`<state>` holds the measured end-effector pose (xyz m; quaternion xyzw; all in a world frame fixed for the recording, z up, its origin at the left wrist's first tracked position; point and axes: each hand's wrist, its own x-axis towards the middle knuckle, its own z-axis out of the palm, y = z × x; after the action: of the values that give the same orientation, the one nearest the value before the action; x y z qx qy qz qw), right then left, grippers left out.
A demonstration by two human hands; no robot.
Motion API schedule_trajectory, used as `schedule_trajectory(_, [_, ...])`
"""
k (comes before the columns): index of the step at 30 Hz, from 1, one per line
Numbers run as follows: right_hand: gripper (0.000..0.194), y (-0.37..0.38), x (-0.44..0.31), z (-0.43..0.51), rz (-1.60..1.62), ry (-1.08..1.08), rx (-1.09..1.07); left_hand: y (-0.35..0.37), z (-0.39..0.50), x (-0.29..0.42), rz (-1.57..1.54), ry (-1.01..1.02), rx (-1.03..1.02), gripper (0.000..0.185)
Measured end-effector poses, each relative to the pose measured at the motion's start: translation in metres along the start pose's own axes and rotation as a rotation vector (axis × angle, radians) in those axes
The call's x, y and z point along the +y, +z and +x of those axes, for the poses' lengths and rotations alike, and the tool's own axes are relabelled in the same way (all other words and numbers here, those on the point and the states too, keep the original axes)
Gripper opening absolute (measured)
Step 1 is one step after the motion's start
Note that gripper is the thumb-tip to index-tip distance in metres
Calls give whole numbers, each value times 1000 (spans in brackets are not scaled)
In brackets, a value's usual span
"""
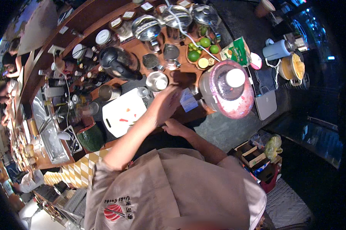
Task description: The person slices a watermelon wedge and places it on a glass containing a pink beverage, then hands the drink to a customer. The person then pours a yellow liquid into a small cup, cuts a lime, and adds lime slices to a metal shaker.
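Note:
My left hand (169, 100) reaches across the counter over a paper slip (188, 100) bearing writing. Its fingers are partly hidden, so a grip cannot be made out. Close to that hand stands a small metal cup (153, 78) with something white inside. My right hand (174, 127) is low at the counter's near edge, fingers curled; whatever it may hold is hidden. Right of the slip sits a large clear jar (209, 89) with a white cap (235, 77) and pinkish-red contents. A white cutting board (115, 107) with small red scraps lies left of my left forearm.
A cut watermelon (91, 139) stands at the counter's left, near a steel basin (53, 141). Behind the board are a black-lidded kettle (115, 63) and several bottles. Limes (194, 56) fill a wooden tray. A grey laptop (265, 105) and cardboard boxes (252, 158) are right.

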<state>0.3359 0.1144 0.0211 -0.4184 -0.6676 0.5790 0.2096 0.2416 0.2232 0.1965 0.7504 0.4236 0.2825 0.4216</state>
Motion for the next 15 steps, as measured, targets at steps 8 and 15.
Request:
schedule_trajectory(8, [37,-32,-7,-97,533,325,18,116,248,-172,840,-180,-202,26])
schedule_trajectory(15, [40,-23,-3,-131,624,394,180,122,290,-205,575,-443,8,39])
